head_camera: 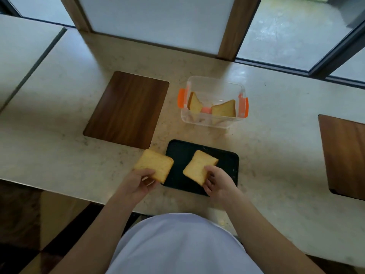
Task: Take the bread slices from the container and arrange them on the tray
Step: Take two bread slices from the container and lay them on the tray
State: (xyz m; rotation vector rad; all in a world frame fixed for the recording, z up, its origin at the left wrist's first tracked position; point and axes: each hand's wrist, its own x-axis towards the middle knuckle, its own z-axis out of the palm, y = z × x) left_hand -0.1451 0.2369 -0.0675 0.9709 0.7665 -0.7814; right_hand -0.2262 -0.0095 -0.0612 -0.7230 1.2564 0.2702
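Note:
A black tray (223,161) lies on the counter close to me. My right hand (219,181) grips a bread slice (198,167) by its near corner over the tray's middle. My left hand (138,181) holds a second bread slice (153,165) over the tray's left edge and the counter beside it. Behind the tray stands a clear plastic container (214,81) with orange clips. Two more slices lean inside it, one at the left (194,105) and one at the right (225,109).
A dark wooden inlay panel (126,109) sits in the counter left of the container, and another (343,155) at the far right. A frosted window panel with wooden posts (230,28) rises behind the counter. The counter's near edge runs just before my body.

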